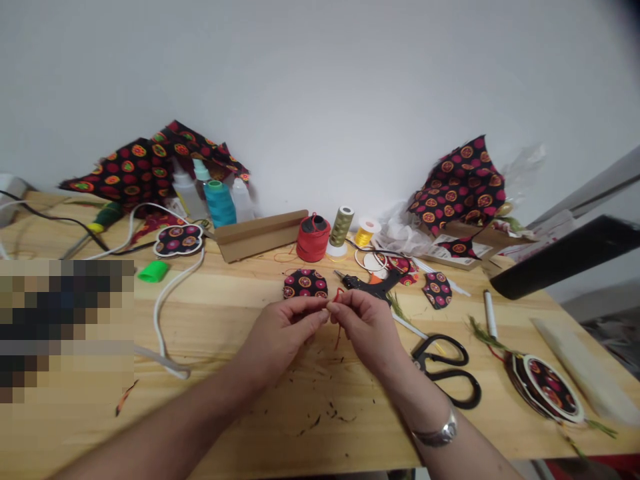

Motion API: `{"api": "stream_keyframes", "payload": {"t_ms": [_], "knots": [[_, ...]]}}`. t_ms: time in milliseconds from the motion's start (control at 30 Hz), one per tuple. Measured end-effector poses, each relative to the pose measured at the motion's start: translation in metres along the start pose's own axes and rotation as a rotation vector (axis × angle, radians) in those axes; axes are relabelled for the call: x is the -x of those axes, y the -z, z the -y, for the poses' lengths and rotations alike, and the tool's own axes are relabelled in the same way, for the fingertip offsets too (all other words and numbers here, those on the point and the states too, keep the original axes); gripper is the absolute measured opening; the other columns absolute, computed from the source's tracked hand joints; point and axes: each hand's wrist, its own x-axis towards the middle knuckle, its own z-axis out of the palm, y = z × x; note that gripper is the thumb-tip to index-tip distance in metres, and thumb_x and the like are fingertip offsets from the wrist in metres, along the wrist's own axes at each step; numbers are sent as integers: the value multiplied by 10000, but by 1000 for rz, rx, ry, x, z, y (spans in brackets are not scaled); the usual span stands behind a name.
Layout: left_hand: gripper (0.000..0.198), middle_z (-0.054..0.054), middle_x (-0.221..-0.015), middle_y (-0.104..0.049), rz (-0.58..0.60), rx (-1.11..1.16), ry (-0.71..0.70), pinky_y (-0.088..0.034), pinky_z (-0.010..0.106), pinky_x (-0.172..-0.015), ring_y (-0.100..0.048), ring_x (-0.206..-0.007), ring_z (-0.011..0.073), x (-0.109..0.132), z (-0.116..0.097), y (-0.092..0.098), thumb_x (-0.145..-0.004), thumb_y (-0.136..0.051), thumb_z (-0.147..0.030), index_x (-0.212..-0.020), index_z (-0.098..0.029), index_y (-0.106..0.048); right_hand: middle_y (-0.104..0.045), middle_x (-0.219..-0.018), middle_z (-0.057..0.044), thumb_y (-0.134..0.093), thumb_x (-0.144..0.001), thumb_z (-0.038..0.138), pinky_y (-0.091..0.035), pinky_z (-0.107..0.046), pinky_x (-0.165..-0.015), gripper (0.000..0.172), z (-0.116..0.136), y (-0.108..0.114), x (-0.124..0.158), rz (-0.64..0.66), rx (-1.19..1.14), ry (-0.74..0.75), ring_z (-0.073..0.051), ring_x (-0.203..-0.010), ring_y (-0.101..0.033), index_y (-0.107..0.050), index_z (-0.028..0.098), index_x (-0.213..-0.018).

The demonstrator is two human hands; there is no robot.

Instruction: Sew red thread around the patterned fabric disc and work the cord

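My left hand (287, 330) and my right hand (365, 327) meet fingertip to fingertip above the middle of the wooden table. Both are closed in a pinch on a red thread (338, 337), which loops up over the right fingertips and hangs down between the hands. Whether a needle is in the fingers is too small to tell. Just behind the left fingers lies a round patterned fabric piece (306, 283). Black-handled scissors (450, 370) lie beside my right forearm, their blades partly hidden. A black glue gun (377, 285) rests behind my right hand.
Spools of red thread (313, 239), olive thread (343, 227) and yellow thread (365, 232) stand at the back, near a teal thread cone (220, 204). A white cable (160, 313) curves across the left side. A fabric-covered round piece (547, 390) and a marker (490, 313) lie at right.
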Motion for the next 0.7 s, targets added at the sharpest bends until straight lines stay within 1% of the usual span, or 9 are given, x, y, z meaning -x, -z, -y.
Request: {"api": "stream_keyframes", "payload": {"t_ms": [133,267,333,500,700], "knots": [[209,-17,-692,-643,-16,19,17,-316,205,-502,-442,-529,90,-1,2,0,-684,-635,-319,-845,-207,-706,-485,-525,46,-564,-729,231,-297,-200,-446,152,-1,0,0,-3,10,6,-78,-453,-367,-547,172,-590],[184,-36,-594,-578,-8,68,48,-260,190,-460,-377,-485,73,-2,5,0,-676,-646,-325,-787,-188,-696,-502,-548,38,-570,-728,231,-300,-197,-456,140,-4,1,0,-3,15,28,-79,-476,-380,-563,164,-605],[183,-44,-566,-546,-5,108,73,-242,186,-447,-352,-471,67,-2,7,0,-673,-651,-324,-777,-179,-689,-508,-559,35,-573,-727,228,-303,-195,-462,131,-5,0,0,-3,18,39,-80,-488,-387,-572,160,-616],[189,-44,-563,-527,19,207,149,-225,181,-419,-339,-443,51,-4,10,1,-652,-673,-312,-765,-160,-680,-505,-549,38,-580,-723,216,-311,-190,-466,122,-5,0,0,2,20,48,-76,-491,-393,-577,158,-616],[188,-48,-541,-511,12,228,188,-198,176,-378,-324,-398,36,-3,11,3,-640,-682,-302,-757,-155,-680,-524,-546,34,-591,-718,215,-315,-188,-447,97,-3,0,1,-2,7,36,-74,-474,-407,-590,159,-638]]}}
